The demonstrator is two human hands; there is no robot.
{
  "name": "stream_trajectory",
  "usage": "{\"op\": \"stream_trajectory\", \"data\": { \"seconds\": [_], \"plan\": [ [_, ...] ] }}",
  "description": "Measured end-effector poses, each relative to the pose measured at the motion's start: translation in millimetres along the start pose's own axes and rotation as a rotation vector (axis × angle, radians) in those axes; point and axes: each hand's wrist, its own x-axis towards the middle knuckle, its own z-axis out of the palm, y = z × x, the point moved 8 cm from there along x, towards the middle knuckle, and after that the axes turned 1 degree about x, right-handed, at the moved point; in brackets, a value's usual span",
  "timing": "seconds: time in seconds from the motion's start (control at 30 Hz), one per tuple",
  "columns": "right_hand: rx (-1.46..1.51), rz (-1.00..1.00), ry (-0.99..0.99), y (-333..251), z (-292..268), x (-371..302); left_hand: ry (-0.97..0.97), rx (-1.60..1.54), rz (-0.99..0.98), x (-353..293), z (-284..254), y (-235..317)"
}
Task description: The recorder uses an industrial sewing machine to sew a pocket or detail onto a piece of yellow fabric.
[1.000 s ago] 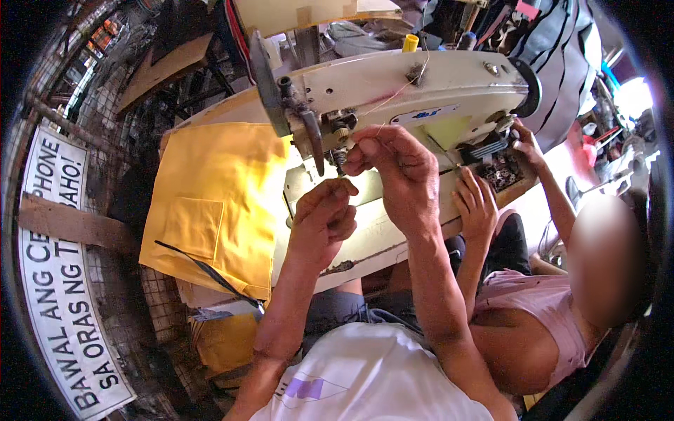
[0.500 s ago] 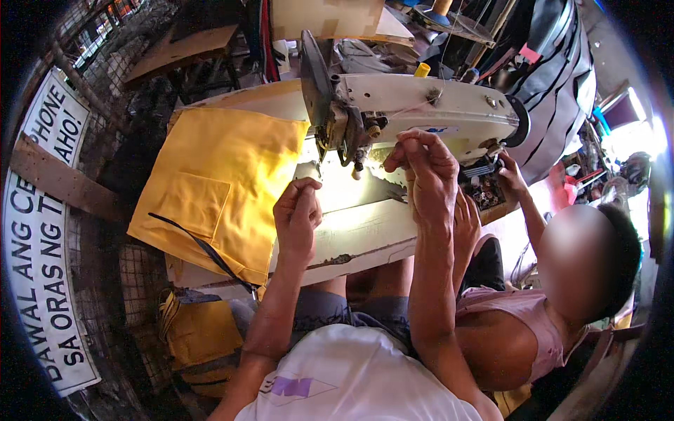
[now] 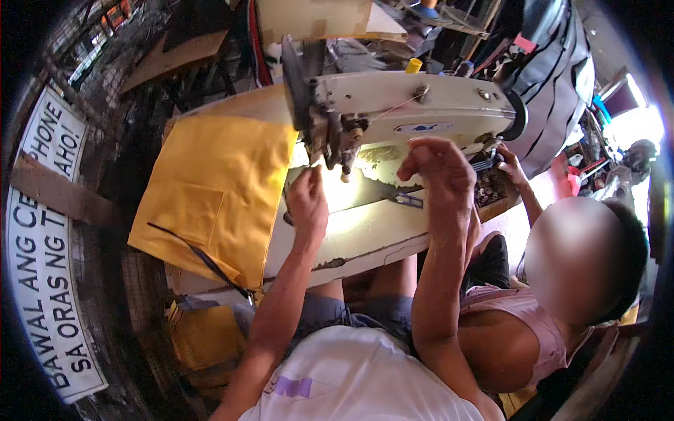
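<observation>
White sewing machine (image 3: 456,104) spanned upper centre of frame. Yellow fabric (image 3: 242,158) lay spread, left of centre. Person's right hand (image 3: 444,168) was raised right of centre, fingers curled; couldn't tell if tips met. Left hand (image 3: 307,201), near centre, had fingers bunched just below the machine's needle end; couldn't tell if pinching anything. Thin thread (image 3: 395,106) slanted across machine's front, upper centre.

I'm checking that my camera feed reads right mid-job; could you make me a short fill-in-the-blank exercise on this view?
1. The cloth beside the sewing machine is coloured ____.
2. The hand nearer the machine's needle end is the person's own ____ one.
3. The co-worker is on the person's ____ side.
4. The person's shirt is mainly ____.

Missing words: yellow; left; right; white.
</observation>
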Motion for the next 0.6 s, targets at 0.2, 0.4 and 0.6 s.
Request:
{"op": "stream_trajectory", "data": {
  "seconds": [0.2,0.4,0.6],
  "plan": [
    [-0.681,-0.176,0.234,-31,-39,22,-0.009,0.287,0.382,0,-41,63],
    [-0.245,-0.038,0.272,-31,-61,136,-0.209,0.633,0.531,-26,-61,99],
    [-0.595,-0.116,0.255,-54,-40,201,-0.186,0.604,0.316,-36,-96,91]
  ]
}}
